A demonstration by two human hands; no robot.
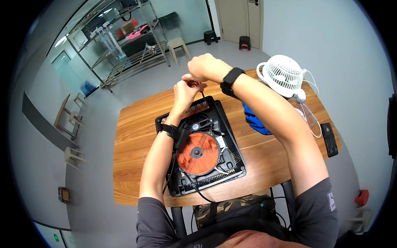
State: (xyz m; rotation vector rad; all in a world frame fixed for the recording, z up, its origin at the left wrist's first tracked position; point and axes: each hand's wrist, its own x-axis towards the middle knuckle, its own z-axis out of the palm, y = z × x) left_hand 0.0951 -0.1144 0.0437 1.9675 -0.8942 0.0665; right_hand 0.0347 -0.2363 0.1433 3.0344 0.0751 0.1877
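Note:
An opened induction cooker (223, 157) lies on the table in front of me, its black shell exposing a round copper coil (198, 153). At its far end is a strip-shaped circuit board (196, 109). Above that end my left hand (185, 94) closes its fingers round a screwdriver (193, 83) with a red handle. The dark shaft points down toward the cooker's far edge; where the tip meets it is too small to tell. My right hand (203, 67) is closed at the top of the handle, largely covering what it grips.
A white fan (284, 73) with a cord stands at the table's far right. Nearer are a blue cloth (255, 120) and a black flat object (329, 139). A black cable (202, 196) runs from the cooker over the wooden table's (136, 153) near edge. Metal shelving (120, 45) stands beyond.

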